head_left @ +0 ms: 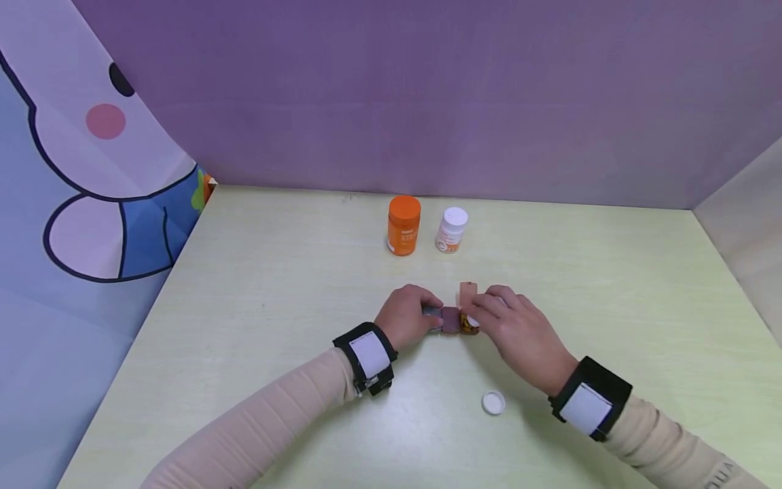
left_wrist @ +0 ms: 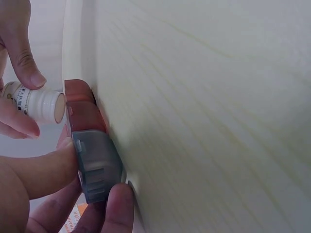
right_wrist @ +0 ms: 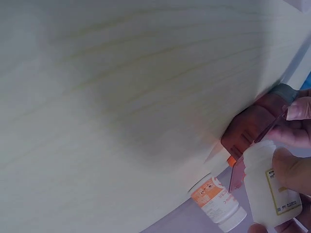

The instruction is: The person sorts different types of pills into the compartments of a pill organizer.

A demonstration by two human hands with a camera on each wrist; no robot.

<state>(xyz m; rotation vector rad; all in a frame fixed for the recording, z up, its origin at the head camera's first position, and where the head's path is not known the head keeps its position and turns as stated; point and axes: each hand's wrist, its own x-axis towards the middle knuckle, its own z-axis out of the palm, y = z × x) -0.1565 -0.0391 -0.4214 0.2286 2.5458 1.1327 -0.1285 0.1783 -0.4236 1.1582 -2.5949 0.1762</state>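
A small pill organizer (head_left: 451, 320) lies on the table, its sections grey-blue, purple-red and orange-brown. The lid (head_left: 468, 293) of its right-hand section stands open. My left hand (head_left: 404, 316) grips the grey-blue end (left_wrist: 99, 158) between thumb and fingers. In my right hand (head_left: 520, 334) is a small white pill bottle (right_wrist: 272, 187), pinched between thumb and fingers. It is uncapped and tipped, its mouth (left_wrist: 60, 108) turned down toward the open section. The head view mostly hides this bottle behind the fingers. What lies inside the section cannot be made out clearly.
A white cap (head_left: 493, 403) lies on the table nearer me, below the right hand. Farther back stand an orange bottle (head_left: 404, 227) with an orange lid and a white bottle (head_left: 451, 231) with an orange-marked label. A purple panel (head_left: 440, 102) rises behind the table.
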